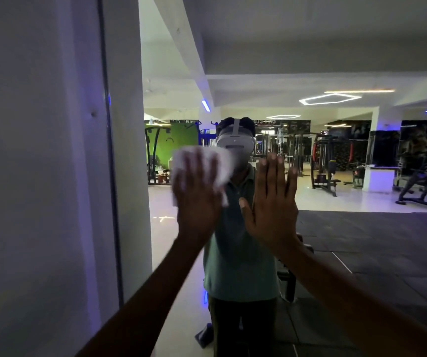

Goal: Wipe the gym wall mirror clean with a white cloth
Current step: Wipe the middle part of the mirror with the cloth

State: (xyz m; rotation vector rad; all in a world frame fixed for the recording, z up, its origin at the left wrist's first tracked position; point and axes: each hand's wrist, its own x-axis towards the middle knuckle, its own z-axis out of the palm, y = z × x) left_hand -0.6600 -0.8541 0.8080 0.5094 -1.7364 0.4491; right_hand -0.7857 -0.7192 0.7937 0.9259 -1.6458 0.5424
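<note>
White cloth (202, 163) lies pinned to the gym mirror (336, 240) under our left hand (197, 202), fingers flat; our right hand (271, 202) rests bare and spread just beside that grip, likely smudging the glass. Left of the grip the mirror's frame edge (109, 176) is near; open glass runs right.

Overall light: dim near the mirror (310, 60), brighter deep in its reflection.
Sources: 2 white hexagon ceiling lights (329, 98) reflected above the right hand (271, 202); blue strips beside them.
Colour cast: violet on the wall left of the mirror.
Blur: left hand (197, 199) and white cloth (202, 166) smeared by motion.
Sharpness: right hand sharper, dark against the bright reflection.
Distortion: mirror edge bends with the wide lens.
</note>
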